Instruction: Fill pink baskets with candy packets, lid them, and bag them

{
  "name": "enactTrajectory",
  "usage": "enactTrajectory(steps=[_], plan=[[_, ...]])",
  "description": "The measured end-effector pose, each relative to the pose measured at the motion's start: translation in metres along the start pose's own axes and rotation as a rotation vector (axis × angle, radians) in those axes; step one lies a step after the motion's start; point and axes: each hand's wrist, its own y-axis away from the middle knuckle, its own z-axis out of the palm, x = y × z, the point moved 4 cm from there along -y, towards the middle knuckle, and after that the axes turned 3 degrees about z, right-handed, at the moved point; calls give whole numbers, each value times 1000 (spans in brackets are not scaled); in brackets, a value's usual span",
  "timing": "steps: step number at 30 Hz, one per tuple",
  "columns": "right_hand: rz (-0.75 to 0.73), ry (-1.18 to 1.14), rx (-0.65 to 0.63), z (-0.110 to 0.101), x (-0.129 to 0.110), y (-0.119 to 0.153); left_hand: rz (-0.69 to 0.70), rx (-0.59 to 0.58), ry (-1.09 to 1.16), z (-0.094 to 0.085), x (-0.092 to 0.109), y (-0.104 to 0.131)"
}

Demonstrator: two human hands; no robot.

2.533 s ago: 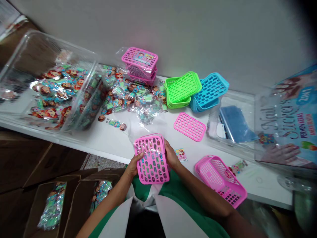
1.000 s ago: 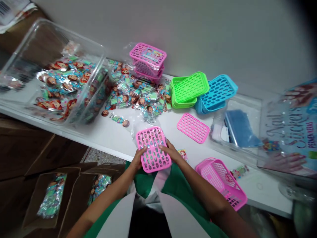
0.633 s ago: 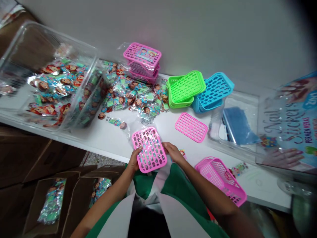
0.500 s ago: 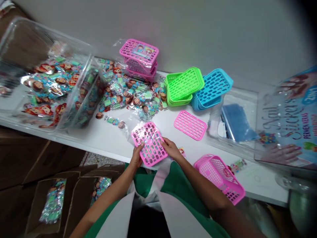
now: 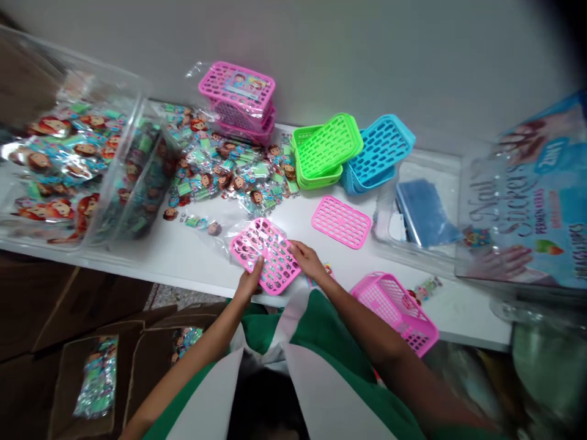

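Here both hands grip the pink perforated plastic basket in its clear wrap point(image 5: 266, 254) at the white table's point(image 5: 192, 260) near edge: left hand point(image 5: 249, 283) underneath, right hand point(image 5: 306, 260) alongside. Steady pressure should keep the film taut.

You see a loose pink lid point(image 5: 340, 213) flat on the white table point(image 5: 197, 256); behind it sit the green baskets point(image 5: 323, 149), blue baskets point(image 5: 376, 152) just right of those, sticker packets point(image 5: 224, 174) left.

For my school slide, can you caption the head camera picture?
Both hands, left hand and right hand, hold a pink basket wrapped in clear plastic over a white table.
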Motion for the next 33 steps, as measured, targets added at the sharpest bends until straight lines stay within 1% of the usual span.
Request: enactTrajectory(steps=[1, 2, 3, 4, 5, 6, 7, 8, 9, 11, 14, 16, 18, 20, 21, 22, 23, 24, 25, 26, 28, 30, 33], plan=[[-30, 73, 20, -13, 3, 2, -5, 20, -69, -6, -3, 2], [-57, 166, 37, -27, 7, 5, 22, 65, -151, -14, -5, 6], [-81, 281, 37, -41, 12, 11, 89, 133, -244, -21, -4, 10], [-99, 415, 12, -52, 18, 18, 195, 210, -341, -27, -1, 15], [-110, 564, -49, -59, 24, 26, 330, 283, -441, -30, 6, 21], [-111, 713, -115, -64, 31, 34, 478, 334, -538, -29, 14, 27], [-104, 847, -171, -66, 38, 41, 615, 362, -631, -25, 23, 33], [-84, 955, -200, -67, 44, 46, 732, 367, -719, -18, 31, 36], [-55, 1033, -207, -67, 49, 49, 828, 370, -811, -10, 38, 38], [-3, 1105, -205, -64, 53, 51, 950, 394, -983, 5, 49, 38], [73, 1077, -242, -65, 52, 49, 1011, 417, -1148, 16, 56, 32], [156, 962, -238, -76, 49, 50, 1013, 442, -1221, 16, 55, 30], [209, 731, -167, -92, 41, 56, 1015, 474, -1260, 13, 55, 31], [184, 388, -98, -102, 26, 62, 1027, 487, -1269, 12, 54, 33], [158, 213, -94, -102, 17, 64, 1038, 486, -1273, 12, 54, 35], [137, 68, -122, -97, 8, 66, 1054, 483, -1282, 13, 54, 37], [127, -28, -178, -88, -1, 66, 1072, 480, -1298, 14, 54, 38], [128, -67, -241, -76, -9, 64, 1090, 481, -1316, 15, 54, 40], [137, -48, -290, -62, -15, 61, 1107, 486, -1331, 16, 54, 41], [151, 12, -306, -48, -20, 56, 1118, 496, -1341, 17, 55, 42], [179, 186, -250, -25, -26, 44, 1127, 512, -1348, 18, 55, 44], [198, 334, -168, -8, -32, 33, 1129, 516, -1342, 18, 55, 45], [208, 450, -124, 14, -44, 25, 1129, 515, -1346, 20, 53, 46]])
